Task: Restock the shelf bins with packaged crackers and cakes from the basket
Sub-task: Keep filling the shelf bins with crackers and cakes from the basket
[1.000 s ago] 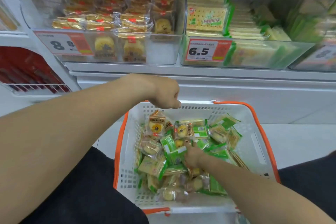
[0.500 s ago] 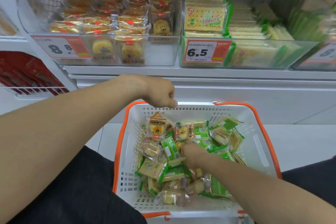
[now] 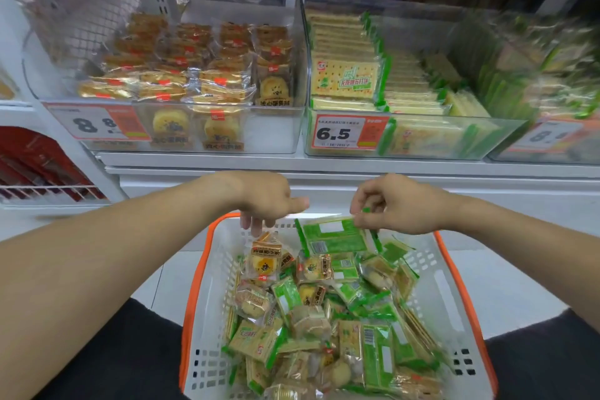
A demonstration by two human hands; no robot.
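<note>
So the right hand is pinching the top edge of a flat green plastic-wrapped cracker packet, which hangs just above the far end of the white perforated plastic basket with the orange rim. The packet's long axis runs roughly left to right, a bit tilted, with its broad face toward the camera and the free end pointing left, toward the other hand.

The clear plastic bin with the 6.5 price tag, already holding rows of matching green cracker packs, sits farther away and slightly right of the hand, so I'd guess the packet goes up and away into it. The right hand is clearly the nearer one for that. The packs in there stand on edge in rows, so the packet probably needs turning to line up with them.

The left hand hovers over the basket's far left corner with fingers hanging loosely down, holding nothing, fingertips just above a yellow round cake in clear wrap with an orange label. That one would belong in the left clear bin of yellow cakes marked 8.8.
</note>
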